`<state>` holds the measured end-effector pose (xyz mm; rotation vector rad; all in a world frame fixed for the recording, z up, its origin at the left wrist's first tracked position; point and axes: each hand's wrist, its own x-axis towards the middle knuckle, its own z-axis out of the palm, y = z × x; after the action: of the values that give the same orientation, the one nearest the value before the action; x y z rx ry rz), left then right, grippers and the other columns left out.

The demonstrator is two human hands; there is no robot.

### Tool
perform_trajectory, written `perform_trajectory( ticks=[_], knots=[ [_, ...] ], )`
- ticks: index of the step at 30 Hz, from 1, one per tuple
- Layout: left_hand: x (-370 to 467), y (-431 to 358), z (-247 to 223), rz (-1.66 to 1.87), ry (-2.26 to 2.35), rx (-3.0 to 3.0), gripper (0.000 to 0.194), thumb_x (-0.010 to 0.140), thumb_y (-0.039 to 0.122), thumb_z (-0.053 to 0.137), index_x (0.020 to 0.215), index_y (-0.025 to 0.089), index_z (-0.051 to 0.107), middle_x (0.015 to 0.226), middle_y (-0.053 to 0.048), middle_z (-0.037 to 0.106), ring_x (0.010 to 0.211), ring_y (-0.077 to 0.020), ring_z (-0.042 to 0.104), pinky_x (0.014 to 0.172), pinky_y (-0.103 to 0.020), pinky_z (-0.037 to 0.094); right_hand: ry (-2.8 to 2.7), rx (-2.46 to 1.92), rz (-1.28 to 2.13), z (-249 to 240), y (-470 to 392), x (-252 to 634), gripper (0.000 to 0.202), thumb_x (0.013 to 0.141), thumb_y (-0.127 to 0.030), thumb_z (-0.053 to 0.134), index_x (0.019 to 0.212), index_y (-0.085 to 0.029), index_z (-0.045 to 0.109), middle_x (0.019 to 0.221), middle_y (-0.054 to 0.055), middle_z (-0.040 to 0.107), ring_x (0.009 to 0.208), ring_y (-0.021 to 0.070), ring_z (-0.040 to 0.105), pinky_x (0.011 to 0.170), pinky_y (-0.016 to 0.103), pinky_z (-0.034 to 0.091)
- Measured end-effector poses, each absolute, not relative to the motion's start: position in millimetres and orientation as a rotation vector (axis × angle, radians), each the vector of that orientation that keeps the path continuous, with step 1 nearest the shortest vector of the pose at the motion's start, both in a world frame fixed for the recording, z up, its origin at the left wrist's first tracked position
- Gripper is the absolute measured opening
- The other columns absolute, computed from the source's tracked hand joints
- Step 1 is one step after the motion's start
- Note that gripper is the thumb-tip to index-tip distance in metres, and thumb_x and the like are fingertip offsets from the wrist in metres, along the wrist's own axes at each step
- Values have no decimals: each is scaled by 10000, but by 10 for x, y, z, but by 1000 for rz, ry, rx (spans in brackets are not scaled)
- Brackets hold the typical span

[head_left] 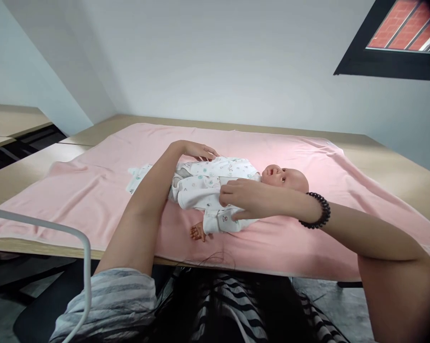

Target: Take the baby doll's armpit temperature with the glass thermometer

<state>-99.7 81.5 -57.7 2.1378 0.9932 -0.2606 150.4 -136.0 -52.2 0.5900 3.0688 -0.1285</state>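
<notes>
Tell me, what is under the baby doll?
A pink blanket lies under the doll, spread over a wooden table. The right hand and left hand rest on its white suit. The blanket and table beneath the doll are hidden.

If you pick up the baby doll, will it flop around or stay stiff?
The baby doll would probably flop a bit: its loose white suit suggests a soft middle. The head looks hard and shiny, so it may tip back unless held. Pushed, it would likely drag the pink blanket, which already wrinkles, rather than slide.
</notes>
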Motion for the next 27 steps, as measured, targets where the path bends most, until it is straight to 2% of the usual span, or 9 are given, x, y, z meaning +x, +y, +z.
perform_trajectory(
  ticks=[3,6,8,11,14,18,20,24,27],
  knots=[
    [-995,816,-581,-261,992,2134,723,869,711,588,1523,408,531,1604,-15,514,1429,-286,491,1182,-397,445,3024,609,117,-577,-1474,1449,96,983,-150,631,1032,-167,550,1019,75,600,874,223,513,702,373,396],
    [-999,820,-579,-261,991,2127,716,869,714,594,1515,411,536,1607,-8,512,1431,-283,493,1177,-384,447,2960,713,35,-500,-1512,1420,255,892,63,478,967,-176,526,922,46,586,778,178,497,633,339,351],
    [-1004,820,-574,-267,986,2123,719,872,734,591,1511,411,535,1612,-13,504,1431,-279,493,1178,-379,445,2887,806,-20,-432,-1490,1401,304,816,111,466,895,-177,523,859,31,581,709,154,476,597,327,319],
    [-1011,817,-569,-274,975,2128,724,879,758,579,1513,412,527,1615,-20,496,1428,-276,495,1174,-376,449,2925,876,-217,-372,-1340,1390,218,894,21,498,898,-179,587,846,21,622,708,151,517,609,315,342],
    [-1010,812,-573,-265,974,2123,727,889,738,587,1527,399,516,1607,-27,506,1415,-272,502,1172,-377,450,3166,1049,-604,-347,-1044,1452,87,980,-172,591,1041,-190,650,979,19,696,861,169,624,744,302,449],
    [-1002,793,-573,-255,973,2104,719,896,732,581,1532,404,515,1641,-24,464,1401,-267,511,1182,-384,444,2996,1791,-685,-285,-670,1646,275,890,-227,736,1128,-153,619,1066,60,717,875,197,660,743,304,453],
    [-997,786,-568,-257,962,2101,699,903,732,571,1522,412,524,1645,-16,461,1400,-265,513,1184,-384,442,2948,1882,-568,-248,-612,1720,341,861,-270,773,1135,-154,605,1128,71,708,879,209,653,751,312,435],
    [-992,799,-569,-274,961,2117,713,897,744,577,1525,411,523,1601,-21,521,1407,-266,509,1177,-376,446,3150,1311,-463,-266,-778,1637,172,921,-317,701,967,-167,630,1018,56,694,870,199,613,765,313,417],
    [-1003,827,-583,-279,950,2118,712,899,732,579,1533,416,514,1587,-17,536,1405,-264,509,1167,-369,451,3088,878,-464,-377,-968,1387,146,988,-321,619,980,-177,644,981,56,681,859,198,591,754,332,426]
  ],
)
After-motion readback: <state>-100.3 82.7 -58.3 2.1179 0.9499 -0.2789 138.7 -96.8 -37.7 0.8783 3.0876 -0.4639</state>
